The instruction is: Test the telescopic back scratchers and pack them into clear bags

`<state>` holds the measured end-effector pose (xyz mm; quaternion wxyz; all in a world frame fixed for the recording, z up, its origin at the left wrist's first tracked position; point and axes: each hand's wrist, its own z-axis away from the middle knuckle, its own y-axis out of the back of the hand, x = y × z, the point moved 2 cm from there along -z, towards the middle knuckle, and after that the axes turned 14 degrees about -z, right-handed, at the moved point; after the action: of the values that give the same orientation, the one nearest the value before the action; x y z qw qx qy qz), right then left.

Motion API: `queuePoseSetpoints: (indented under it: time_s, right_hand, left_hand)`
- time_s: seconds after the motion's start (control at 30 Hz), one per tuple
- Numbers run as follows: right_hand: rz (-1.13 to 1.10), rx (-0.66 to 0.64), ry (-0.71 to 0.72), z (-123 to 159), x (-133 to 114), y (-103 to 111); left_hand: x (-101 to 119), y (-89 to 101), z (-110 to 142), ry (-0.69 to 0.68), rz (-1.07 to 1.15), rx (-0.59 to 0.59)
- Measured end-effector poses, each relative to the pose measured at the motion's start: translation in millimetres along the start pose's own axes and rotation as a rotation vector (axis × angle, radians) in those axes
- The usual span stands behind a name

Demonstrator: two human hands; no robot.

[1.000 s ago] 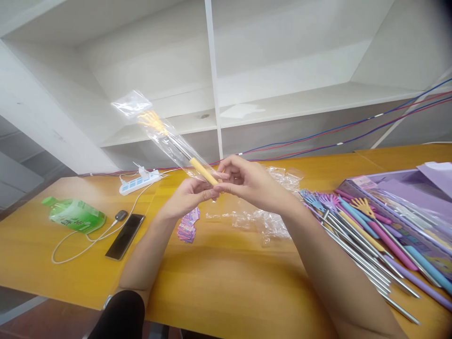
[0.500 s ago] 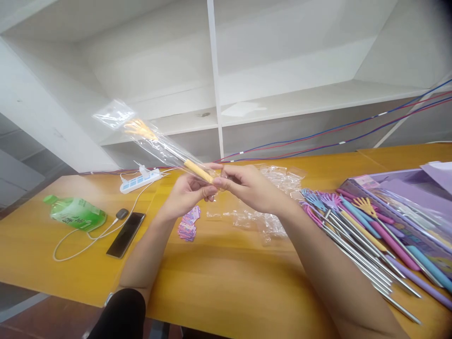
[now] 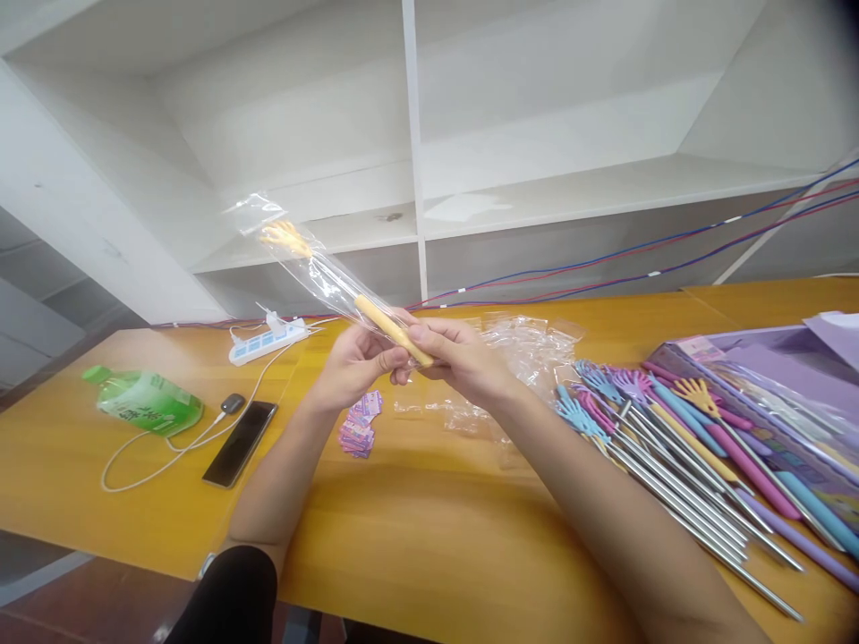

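A yellow back scratcher [image 3: 379, 315] lies inside a clear plastic bag [image 3: 328, 288], tilted with its hand-shaped head up to the left. My left hand [image 3: 362, 362] is closed around the bag near the handle, thumb in front. The thumb and fingers of my right hand [image 3: 463, 358] pinch the handle's lower end. Whether the bag's mouth is under those fingers I cannot tell. Below my left hand, small printed pink and purple cards [image 3: 359, 425] lie fanned on the table. Several clear plastic bags [image 3: 530, 349] are heaped behind my right hand.
At right, several back scratchers [image 3: 677, 456] are piled beside a purple box [image 3: 738, 344] with bagged ones. Left are a green bottle [image 3: 148, 401], a black phone [image 3: 240, 444], a white cable and a power strip [image 3: 268, 342]. A white shelf unit [image 3: 412, 134] stands behind the table [image 3: 429, 537].
The bagged back scratcher has shifted slightly right, its handle end now lower and further right between my hands. My right hand has moved a little left and down along with it.
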<state>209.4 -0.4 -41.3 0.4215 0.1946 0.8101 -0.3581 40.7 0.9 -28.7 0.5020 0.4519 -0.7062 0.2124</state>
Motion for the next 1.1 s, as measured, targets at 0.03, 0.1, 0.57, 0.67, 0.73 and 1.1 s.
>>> queuePoseSetpoints:
  time_s: [0.03, 0.1, 0.57, 0.67, 0.73, 1.1]
  right_hand:
    - [0.004, -0.002, 0.001, 0.4, 0.2, 0.3]
    - [0.018, 0.000, 0.014, 1.5, 0.2, 0.2]
    - [0.458, -0.005, 0.145, -0.8, 7.9, -1.4]
    - [0.576, -0.096, -0.099, -2.9, 22.8, -1.4]
    - [0.627, -0.100, -0.200, -5.2, 39.8, -0.2]
    - [1.140, -0.163, -0.368, 5.2, 144.1, 8.8]
  left_hand:
    - [-0.8, 0.4, -0.5, -0.007, 0.007, -0.001]
    - [-1.9, 0.9, -1.2, -0.018, 0.010, 0.000]
    - [25.0, 28.0, -0.4, -0.018, -0.085, 0.276]
    - [27.2, 40.4, -5.2, 0.027, 0.079, 0.506]
    - [29.0, 45.9, -7.1, 0.072, 0.155, 0.555]
    - [39.1, 41.7, -2.4, 0.141, 0.156, 0.343]
